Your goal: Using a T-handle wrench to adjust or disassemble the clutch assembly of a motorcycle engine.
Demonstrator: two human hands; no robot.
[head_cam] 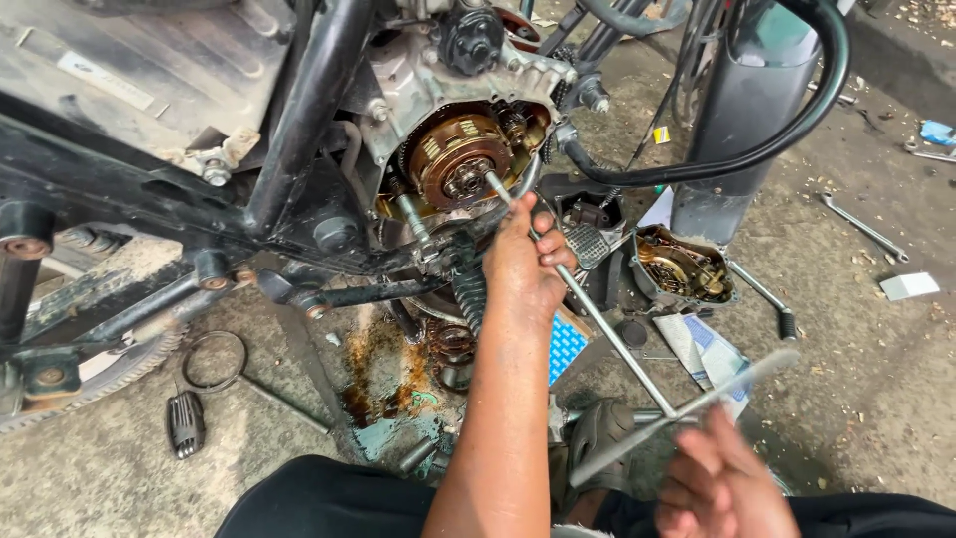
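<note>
Here, left hand steadies T-wrench above blue-white box; right hand blurred.

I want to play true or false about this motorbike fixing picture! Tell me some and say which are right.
1. The left hand holds the T-wrench shaft. True.
2. The wrench tip sits on the clutch. True.
3. The right hand rests flat on the ground. False: it is at the blurred wrench handle.
4. The engine cover is bolted on. False: it lies on the ground.
5. A spanner lies on the ground. True.
</note>
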